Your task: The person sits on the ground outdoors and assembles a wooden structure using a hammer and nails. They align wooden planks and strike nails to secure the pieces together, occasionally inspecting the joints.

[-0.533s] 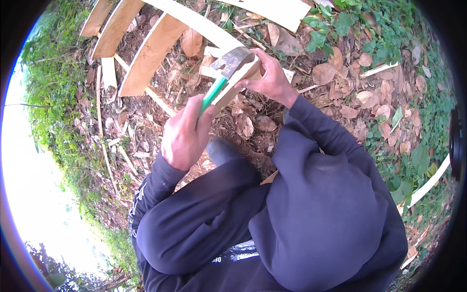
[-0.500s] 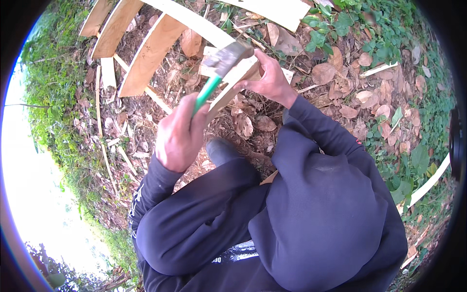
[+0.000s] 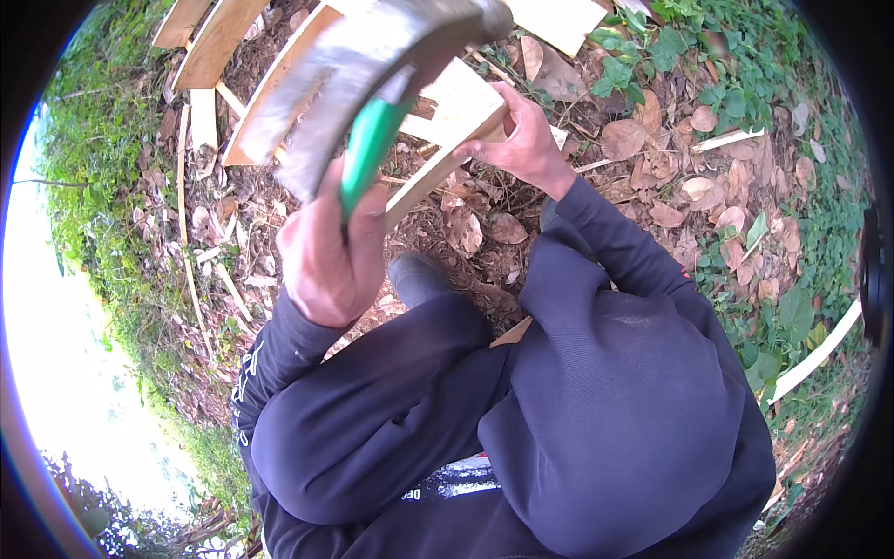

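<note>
My left hand grips the green handle of a hatchet, whose grey steel head is raised high and close to the camera. My right hand holds a pale split wooden slat that leans at an angle over the leaf-covered ground. The hatchet head is above and left of the slat, apart from it. Dark blue sleeves and trouser legs fill the lower half of the view.
Several pale split boards lie at the top left, another board at the top. Thin wood strips lie on the left. A dark boot stands below the slat. Dry leaves and green plants cover the ground; a white strip lies right.
My left hand has lifted the hatchet up off the slat toward the camera. My right hand still holds the slat in the same place.
</note>
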### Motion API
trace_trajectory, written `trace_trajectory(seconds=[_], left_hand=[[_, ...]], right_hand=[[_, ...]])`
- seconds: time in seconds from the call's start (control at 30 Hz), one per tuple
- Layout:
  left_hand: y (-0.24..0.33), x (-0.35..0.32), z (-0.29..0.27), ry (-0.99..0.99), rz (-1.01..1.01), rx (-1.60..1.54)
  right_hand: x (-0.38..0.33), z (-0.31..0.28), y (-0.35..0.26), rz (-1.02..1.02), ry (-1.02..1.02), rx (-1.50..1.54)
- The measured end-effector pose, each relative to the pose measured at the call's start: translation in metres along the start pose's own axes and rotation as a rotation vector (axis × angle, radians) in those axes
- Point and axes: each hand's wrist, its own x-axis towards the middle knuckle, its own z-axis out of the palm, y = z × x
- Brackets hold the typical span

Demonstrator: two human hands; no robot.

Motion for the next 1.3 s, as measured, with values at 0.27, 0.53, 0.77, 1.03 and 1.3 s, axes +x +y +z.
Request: trace_trajectory(seconds=[0.27, 0.53, 0.77, 1.03, 1.3], left_hand=[[0.007, 0.016, -0.014, 0.001, 0.045, 0.029], [-0.002, 0.005, -0.001, -0.066, 0.105, -0.07], [-0.025, 0.0, 0.012, -0.205, 0.035, 0.047], [-0.022, 0.006, 0.006, -0.369, -0.088, 0.084], [-0.026, -0.002, 0.012, -0.286, 0.001, 0.059]], right_hand=[[-0.001, -0.002, 0.002, 0.017, -0.001, 0.001], [-0.002, 0.002, 0.001, 0.075, -0.026, 0.116], [0.004, 0.0, -0.001, 0.022, -0.039, 0.047], [-0.002, 0.007, -0.007, 0.028, 0.001, 0.116], [0.0, 0.0, 0.006, 0.005, -0.022, 0.003]])
